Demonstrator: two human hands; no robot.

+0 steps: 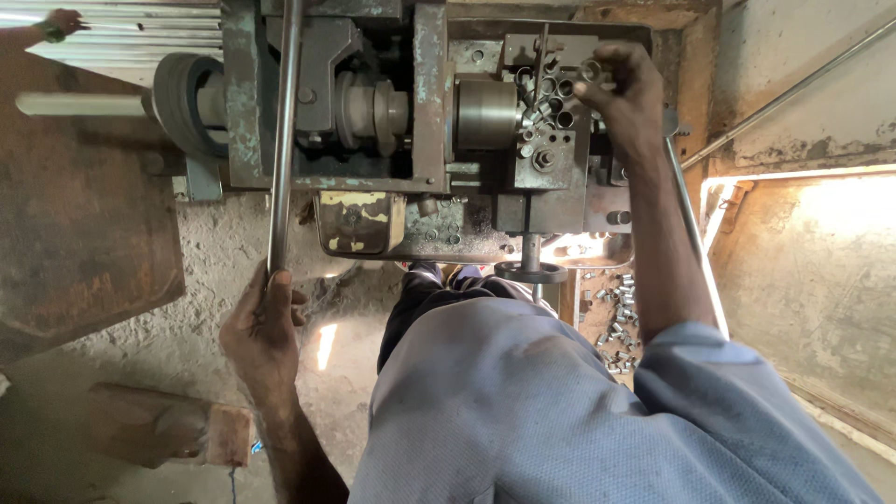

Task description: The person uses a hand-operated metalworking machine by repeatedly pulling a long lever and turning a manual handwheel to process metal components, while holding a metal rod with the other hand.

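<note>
Nearest to us, our blue shirt (523, 411) is filling the lower part of the view, since we are leaning over the machine and looking straight down. Beside it, low on the floor, a heap of small metal sleeves (616, 322) is lying loose below the machine's front, likely where finished pieces are dropping or being tossed.

Our left hand (264, 327) is closing around the lower end of a long steel lever (283, 140), fingers wrapped tight on it. The lever is running straight up the view across the machine's frame, so gripping its far tip is giving us the most leverage while keeping the arm away from the moving parts.

Further out, a small handwheel (530, 272) is sitting at the front of the machine (373, 121), within easy reach but untouched.

Farthest, our right hand (623, 93) is reaching over the tool block, fingertips pinched together on a short metal ring (590, 69). More rings (551, 93) are crowding the block just beside the chuck (487, 114), kept there so the next piece is near the spindle.

At the top left corner, another person's hand (63, 21) is resting on pale bars (140, 37), well apart from ours.
</note>
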